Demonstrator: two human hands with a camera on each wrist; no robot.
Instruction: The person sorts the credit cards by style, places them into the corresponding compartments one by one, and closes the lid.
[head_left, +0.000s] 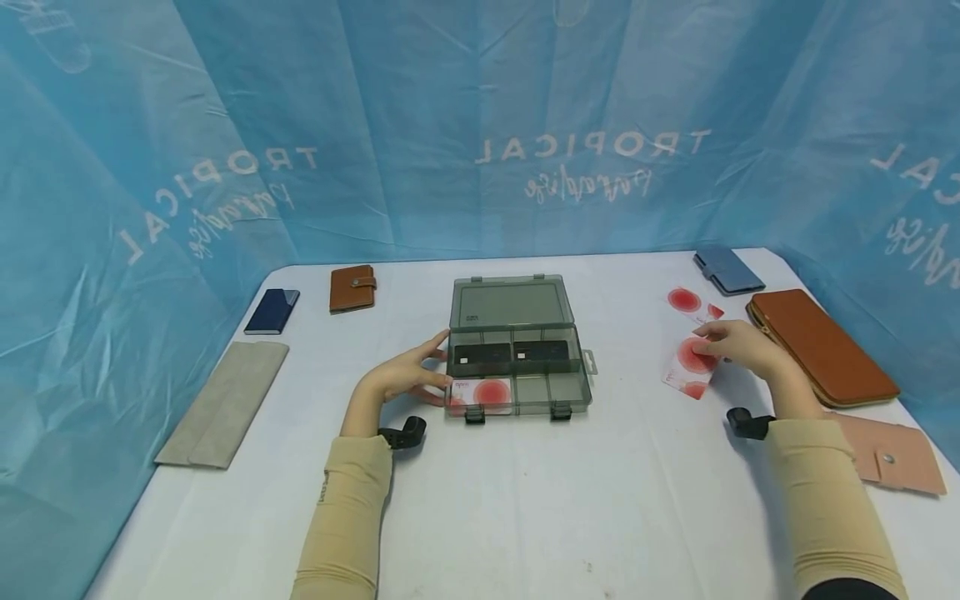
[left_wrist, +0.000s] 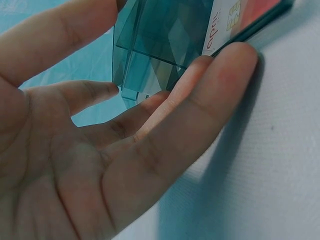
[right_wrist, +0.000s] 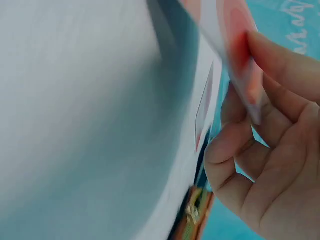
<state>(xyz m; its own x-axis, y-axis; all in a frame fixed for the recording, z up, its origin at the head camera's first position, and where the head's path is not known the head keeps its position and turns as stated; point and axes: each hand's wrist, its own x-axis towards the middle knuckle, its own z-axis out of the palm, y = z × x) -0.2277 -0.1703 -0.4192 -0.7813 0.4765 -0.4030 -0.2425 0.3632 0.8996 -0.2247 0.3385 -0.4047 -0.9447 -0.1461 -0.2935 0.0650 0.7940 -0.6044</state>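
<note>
A translucent green-grey compartment box (head_left: 531,390) stands at mid-table with its lid (head_left: 513,302) tipped back. Two black cards (head_left: 482,359) lie in its rear compartments, and a red and white card (head_left: 481,392) is in the front left one. My left hand (head_left: 408,372) touches the box's left side with spread, fairly straight fingers. Over on the right, my right hand (head_left: 742,346) pinches another red and white card (head_left: 688,367) between thumb and fingers; the right wrist view has this card (right_wrist: 235,30) lifted off the cloth. One more such card (head_left: 685,300) lies just beyond it.
On the right lie a blue wallet (head_left: 729,271), a brown zip wallet (head_left: 828,346) and a pink wallet (head_left: 896,454). The left side holds a grey pouch (head_left: 225,404), a navy card holder (head_left: 272,312) and a brown snap wallet (head_left: 352,288). Blue curtains (head_left: 465,125) surround the white table.
</note>
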